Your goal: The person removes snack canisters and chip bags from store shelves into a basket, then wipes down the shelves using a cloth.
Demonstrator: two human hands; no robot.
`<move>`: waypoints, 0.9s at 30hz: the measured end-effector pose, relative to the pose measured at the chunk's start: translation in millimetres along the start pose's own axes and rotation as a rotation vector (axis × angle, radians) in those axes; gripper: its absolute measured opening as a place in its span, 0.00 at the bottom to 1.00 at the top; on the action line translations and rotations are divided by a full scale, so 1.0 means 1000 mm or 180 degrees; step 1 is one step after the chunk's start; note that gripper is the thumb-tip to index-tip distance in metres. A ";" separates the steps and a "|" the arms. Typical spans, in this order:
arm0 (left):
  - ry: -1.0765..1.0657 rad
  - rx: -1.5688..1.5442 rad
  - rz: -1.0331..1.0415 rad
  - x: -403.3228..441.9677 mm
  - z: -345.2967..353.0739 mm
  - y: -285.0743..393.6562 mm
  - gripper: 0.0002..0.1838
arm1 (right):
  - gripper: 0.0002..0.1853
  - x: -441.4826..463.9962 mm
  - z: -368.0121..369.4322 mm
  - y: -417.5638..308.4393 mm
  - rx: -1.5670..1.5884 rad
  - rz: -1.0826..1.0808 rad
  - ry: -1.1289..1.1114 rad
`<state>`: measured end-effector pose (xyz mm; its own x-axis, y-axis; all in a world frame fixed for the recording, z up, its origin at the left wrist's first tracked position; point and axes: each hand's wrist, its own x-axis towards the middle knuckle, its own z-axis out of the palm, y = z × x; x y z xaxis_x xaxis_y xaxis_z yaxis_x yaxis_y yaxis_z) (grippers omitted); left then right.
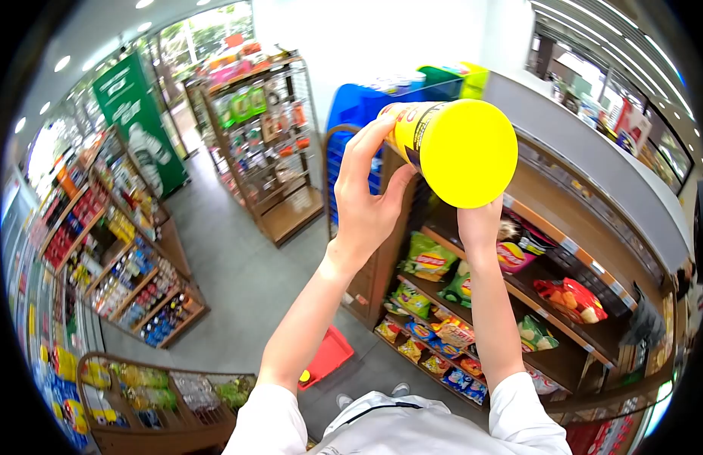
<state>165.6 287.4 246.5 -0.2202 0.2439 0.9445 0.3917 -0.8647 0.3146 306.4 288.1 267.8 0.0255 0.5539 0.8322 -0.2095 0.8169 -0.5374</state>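
Observation:
A yellow canister (470,154) with a round, plain yellow lid is held up high in front of me, its lid end toward the camera. My left hand (370,186) grips the printed side of it, fingers over the top and thumb underneath. Just below the lid, my right hand (480,224) reaches up to the canister. Its fingers are hidden behind the lid, so their hold does not show. Bags of chips (429,256) lie on the shelf rack (552,318) below and behind my hands.
A red shopping basket (328,358) stands on the grey floor by my feet. Left are a bottle rack (127,258) and a low snack shelf (169,390). Another display rack (260,144) stands farther back. A grey-white counter (586,144) runs behind the chip shelves.

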 end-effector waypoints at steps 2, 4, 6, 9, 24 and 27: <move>0.0061 0.0257 0.0044 0.000 -0.036 0.004 0.32 | 0.17 -0.007 0.028 0.005 0.0266 0.0118 -0.0172; 0.0086 0.0413 -0.0096 -0.002 -0.070 0.009 0.32 | 0.17 -0.012 0.054 0.008 0.0497 0.0267 -0.0381; 0.0066 0.0659 -0.0222 -0.009 -0.104 0.007 0.31 | 0.16 -0.020 0.080 0.015 0.0505 0.0563 -0.0591; 0.0088 0.0885 -0.0600 -0.030 -0.148 0.002 0.32 | 0.12 -0.035 0.118 0.028 0.0522 0.1158 -0.0799; 0.0395 0.2169 -0.2894 -0.255 -0.282 -0.030 0.29 | 0.10 -0.273 0.218 0.211 0.0537 0.3441 -0.2170; 0.0424 0.2181 -0.3426 -0.326 -0.292 -0.042 0.25 | 0.10 -0.343 0.214 0.243 0.0427 0.3913 -0.2225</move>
<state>-40.4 115.9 -102.3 -0.7826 0.5956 0.1808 0.3303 0.1512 0.9317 37.9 262.5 -119.1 -0.7105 0.6646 -0.2315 0.1652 -0.1622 -0.9728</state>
